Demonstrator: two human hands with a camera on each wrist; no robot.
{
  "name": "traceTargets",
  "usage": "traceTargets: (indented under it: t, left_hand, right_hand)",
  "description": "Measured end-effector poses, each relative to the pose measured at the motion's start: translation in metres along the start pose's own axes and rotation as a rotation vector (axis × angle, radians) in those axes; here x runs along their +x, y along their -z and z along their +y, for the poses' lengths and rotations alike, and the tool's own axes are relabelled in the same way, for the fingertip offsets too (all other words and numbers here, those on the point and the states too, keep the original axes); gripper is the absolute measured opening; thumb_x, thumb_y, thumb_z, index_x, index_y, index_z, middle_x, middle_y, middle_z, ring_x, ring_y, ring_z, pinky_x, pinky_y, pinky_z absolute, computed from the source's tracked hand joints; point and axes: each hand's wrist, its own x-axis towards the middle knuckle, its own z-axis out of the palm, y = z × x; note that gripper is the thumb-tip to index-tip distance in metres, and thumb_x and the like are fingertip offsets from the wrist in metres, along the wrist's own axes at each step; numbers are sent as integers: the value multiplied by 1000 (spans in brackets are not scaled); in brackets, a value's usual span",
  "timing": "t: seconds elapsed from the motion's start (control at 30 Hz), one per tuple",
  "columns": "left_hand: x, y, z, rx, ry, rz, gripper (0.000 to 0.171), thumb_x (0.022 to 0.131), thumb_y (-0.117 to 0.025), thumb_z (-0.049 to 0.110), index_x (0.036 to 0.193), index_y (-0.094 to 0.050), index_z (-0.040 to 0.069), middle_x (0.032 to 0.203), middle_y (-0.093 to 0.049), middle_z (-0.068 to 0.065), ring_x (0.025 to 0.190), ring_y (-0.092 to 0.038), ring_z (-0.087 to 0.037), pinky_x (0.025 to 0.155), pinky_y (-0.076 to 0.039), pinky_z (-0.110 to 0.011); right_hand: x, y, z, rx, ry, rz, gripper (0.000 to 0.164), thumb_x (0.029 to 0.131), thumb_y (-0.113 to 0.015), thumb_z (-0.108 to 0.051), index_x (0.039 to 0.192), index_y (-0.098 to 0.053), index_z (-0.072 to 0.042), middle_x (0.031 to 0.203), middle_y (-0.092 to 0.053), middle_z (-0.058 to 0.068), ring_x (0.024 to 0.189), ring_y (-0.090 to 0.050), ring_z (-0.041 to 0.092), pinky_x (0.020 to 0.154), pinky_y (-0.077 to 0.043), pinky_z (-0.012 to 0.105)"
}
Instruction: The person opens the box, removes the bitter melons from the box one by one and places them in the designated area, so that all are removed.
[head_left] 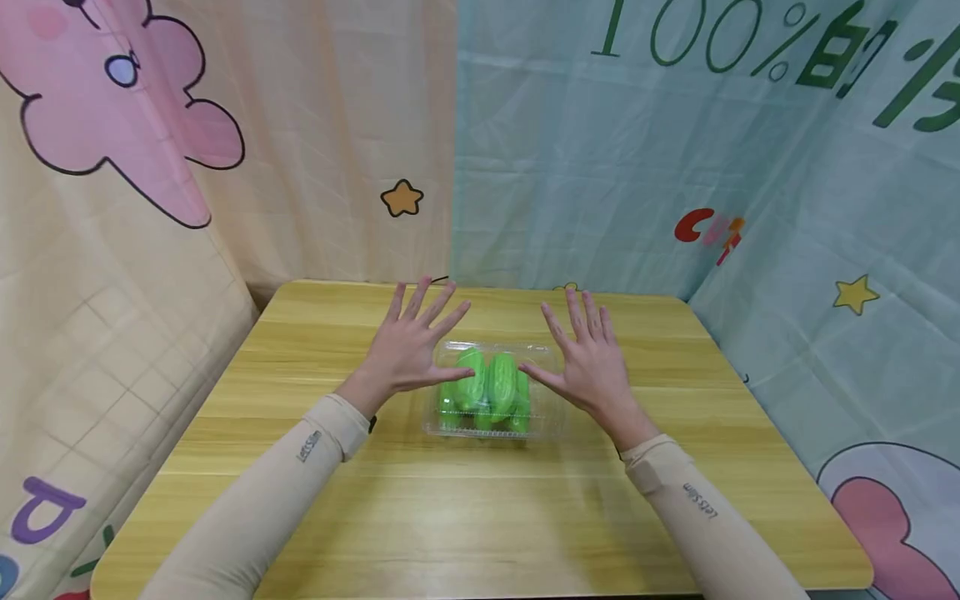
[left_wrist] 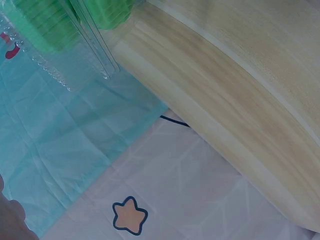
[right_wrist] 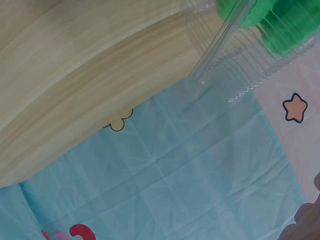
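Note:
A clear plastic clamshell box stands on the wooden table with its lid down. Through the plastic show several bright green, ridged cucumbers lying side by side. My left hand is held over the box's left side, fingers spread wide and thumb pointing inward across it. Mirroring it, my right hand hovers at the right side, fingers fanned out and its thumb tip overlapping the box in the head view. Neither hand holds anything. Both wrist views show the clear box from the side and only a sliver of a hand.
The light wooden table has rounded corners. Printed cloth curtains hang behind it and along both sides, close to its edges. Beige sleeves cover both forearms.

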Motion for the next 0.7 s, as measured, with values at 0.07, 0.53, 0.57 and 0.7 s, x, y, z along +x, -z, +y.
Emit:
traceTargets:
  t: [0.07, 0.53, 0.57, 0.7]
  left_hand:
    - [0, -1, 1, 0, -2, 2, 110, 78, -41, 91, 163, -19, 25, 168, 6, -6, 149, 21, -34, 115, 16, -58]
    - [-30, -27, 5, -422, 110, -105, 124, 78, -47, 89, 162, -2, 10, 168, -4, -10, 153, -4, -29, 121, 3, -47]
    - [-34, -29, 5, -476, 132, -125, 127, 77, -49, 89, 162, -1, 9, 168, -4, -10, 153, -4, -27, 122, 2, -46]
    - [-48, -39, 10, -635, 219, -196, 136, 71, -57, 90, 162, 0, 6, 168, -2, -10, 153, -2, -24, 122, -1, -43]
  right_hand:
    - [-1, -1, 0, 6, -8, -9, 103, 87, -23, -87, 159, -32, -14, 168, 2, 16, 152, 4, 34, 120, -8, 57]
    - [-28, -7, -6, 274, -215, -323, 117, 85, -51, -80, 162, -2, -7, 167, 10, 14, 153, 2, 31, 121, -8, 51]
    - [-32, -9, -6, 315, -244, -348, 120, 84, -53, -80, 161, 1, -6, 167, 11, 13, 153, 2, 31, 121, -8, 51]
    - [-48, -16, -7, 447, -334, -435, 128, 80, -59, -82, 161, 6, -7, 167, 11, 11, 152, 0, 33, 120, -13, 53]
